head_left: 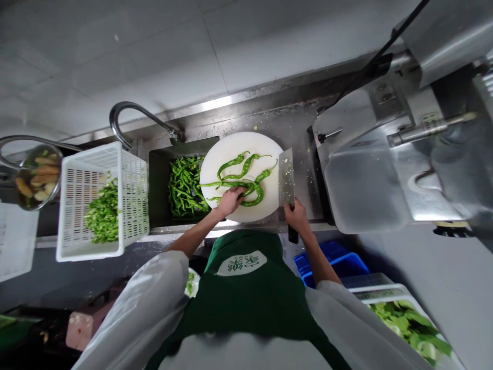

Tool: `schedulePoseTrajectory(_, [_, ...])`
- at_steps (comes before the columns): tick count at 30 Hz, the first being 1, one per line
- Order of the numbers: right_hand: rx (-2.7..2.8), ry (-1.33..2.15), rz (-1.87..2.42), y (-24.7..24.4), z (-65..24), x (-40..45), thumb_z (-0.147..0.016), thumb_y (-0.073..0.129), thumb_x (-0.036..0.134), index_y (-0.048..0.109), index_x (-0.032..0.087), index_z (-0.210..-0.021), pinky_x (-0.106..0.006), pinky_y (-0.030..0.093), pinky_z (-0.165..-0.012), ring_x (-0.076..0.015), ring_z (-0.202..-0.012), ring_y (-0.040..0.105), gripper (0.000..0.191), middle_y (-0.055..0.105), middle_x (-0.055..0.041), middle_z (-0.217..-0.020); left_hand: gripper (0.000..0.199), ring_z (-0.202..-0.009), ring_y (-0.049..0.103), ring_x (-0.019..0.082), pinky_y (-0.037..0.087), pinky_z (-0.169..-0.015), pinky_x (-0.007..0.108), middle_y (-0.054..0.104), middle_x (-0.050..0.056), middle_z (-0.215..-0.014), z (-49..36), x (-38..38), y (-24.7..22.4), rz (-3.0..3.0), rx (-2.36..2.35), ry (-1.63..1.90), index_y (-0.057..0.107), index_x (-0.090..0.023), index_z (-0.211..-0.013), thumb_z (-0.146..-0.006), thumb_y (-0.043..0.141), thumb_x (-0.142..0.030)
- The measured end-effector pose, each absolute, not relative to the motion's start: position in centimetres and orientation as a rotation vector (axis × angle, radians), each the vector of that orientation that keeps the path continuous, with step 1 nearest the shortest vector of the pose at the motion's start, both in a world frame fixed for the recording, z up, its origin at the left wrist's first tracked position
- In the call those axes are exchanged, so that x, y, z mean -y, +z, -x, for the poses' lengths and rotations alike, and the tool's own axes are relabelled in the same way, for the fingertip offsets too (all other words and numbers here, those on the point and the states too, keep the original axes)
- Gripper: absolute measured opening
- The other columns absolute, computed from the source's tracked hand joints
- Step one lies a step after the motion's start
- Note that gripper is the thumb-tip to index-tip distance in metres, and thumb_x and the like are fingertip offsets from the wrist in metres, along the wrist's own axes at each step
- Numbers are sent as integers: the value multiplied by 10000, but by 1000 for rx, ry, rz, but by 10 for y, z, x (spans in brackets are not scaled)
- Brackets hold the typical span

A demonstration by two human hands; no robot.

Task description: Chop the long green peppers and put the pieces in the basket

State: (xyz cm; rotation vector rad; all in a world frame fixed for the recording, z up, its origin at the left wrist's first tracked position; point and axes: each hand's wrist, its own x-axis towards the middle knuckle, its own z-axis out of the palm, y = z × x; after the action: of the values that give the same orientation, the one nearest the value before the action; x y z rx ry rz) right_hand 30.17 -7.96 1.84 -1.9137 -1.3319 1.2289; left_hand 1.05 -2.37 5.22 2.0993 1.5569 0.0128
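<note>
Several long green peppers [231, 163] lie curled on a round white cutting board [239, 144]. My left hand [230, 201] is at the board's front edge, its fingers closed on the ends of some peppers; the fingertips are partly hidden. In my right hand [296, 215] is the dark handle of a cleaver [286, 177], its wide blade lying flat along the board's right edge, flecked with green bits. More whole green peppers [187, 187] fill the sink basin [159, 174] just left of the board.
A white basket [133, 195] holding cut green peppers [103, 213] stands left of the sink, under a curved faucet [134, 107]. Farther left is a bowl of vegetables [40, 177]. A metal slicing machine [365, 185] is on the right. Blue crates [335, 259] and leafy greens [412, 326] sit below.
</note>
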Motion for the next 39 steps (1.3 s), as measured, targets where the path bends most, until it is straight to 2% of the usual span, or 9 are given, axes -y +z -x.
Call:
schedulePoseTrajectory(3, [1335, 1224, 1910, 17, -302, 79, -854, 508, 379, 578, 199, -985, -300, 443, -596, -206, -615, 574, 234, 572, -6, -620, 267, -1074, 644, 265, 511, -982, 389, 702, 111, -1157, 2, -6, 61, -2104, -1765, 194, 726, -200, -1105, -1005, 504, -311])
schedulePoseTrajectory(6, [1337, 1219, 1915, 15, -302, 79, -863, 512, 396, 579, 197, -990, -304, 445, -583, -210, -602, 575, 246, 563, -4, -604, 393, -1166, 608, 315, 483, -1018, 437, 669, 158, -1267, 20, -49, 63, -1959, -2136, 134, 652, -185, -1318, -950, 583, -305])
schedulePoseTrajectory(9, [1340, 1226, 1914, 15, -303, 80, -873, 519, 413, 581, 203, -979, -305, 446, -578, -213, -596, 578, 243, 559, -5, -597, 431, -1106, 654, 284, 498, -977, 369, 713, 150, -1201, 51, -79, 61, -1748, -2160, -30, 647, -161, -1341, -917, 578, -204])
schedulePoseTrajectory(16, [1314, 1213, 1932, 13, -300, 82, -867, 510, 362, 578, 207, -982, -303, 446, -585, -216, -600, 586, 204, 563, -14, -606, 424, -1170, 604, 332, 492, -996, 441, 643, 208, -1290, 141, -67, 86, -1626, -2662, 128, 661, -113, -1304, -902, 581, -218])
schedulePoseTrajectory(21, [1343, 1196, 1939, 15, -298, 80, -860, 489, 341, 559, 204, -983, -301, 442, -596, -207, -595, 573, 197, 565, -13, -631, 281, -1034, 641, 238, 512, -982, 371, 712, 107, -1091, 63, -9, 84, -2092, -1814, 199, 734, -170, -1108, -977, 520, -297])
schedulePoseTrajectory(25, [1376, 1203, 1947, 19, -298, 79, -871, 468, 340, 550, 202, -980, -299, 433, -598, -200, -588, 565, 194, 572, -13, -645, 420, -1227, 533, 379, 405, -1092, 553, 629, 155, -1297, -38, 38, 53, -2313, -1615, 80, 708, -224, -1244, -888, 694, -446])
schedulePoseTrajectory(29, [1432, 1223, 1987, 23, -305, 75, -895, 455, 366, 562, 199, -973, -302, 439, -617, -203, -576, 560, 213, 572, -8, -615, 378, -1266, 495, 413, 322, -1109, 639, 605, 182, -1332, -83, 56, 28, -2364, -1640, 12, 667, -240, -1317, -966, 568, -338])
schedulePoseTrajectory(33, [1604, 1077, 2047, 28, -318, 70, -908, 446, 354, 585, 197, -903, -313, 430, -681, -228, -685, 591, 210, 637, -66, -708, 401, -1176, 562, 332, 302, -1153, 571, 672, 146, -1153, -84, 60, 25, -2469, -1436, -68, 649, -249, -1338, -1013, 414, -236])
schedulePoseTrajectory(39, [1843, 943, 2147, 44, -347, 84, -1013, 418, 381, 619, 172, -959, -304, 364, -667, -237, -713, 607, 295, 680, -107, -780, 520, -1128, 598, 303, 295, -1151, 539, 683, 158, -1147, -74, 68, 26, -2464, -1418, -58, 567, -194, -1444, -981, 351, -98])
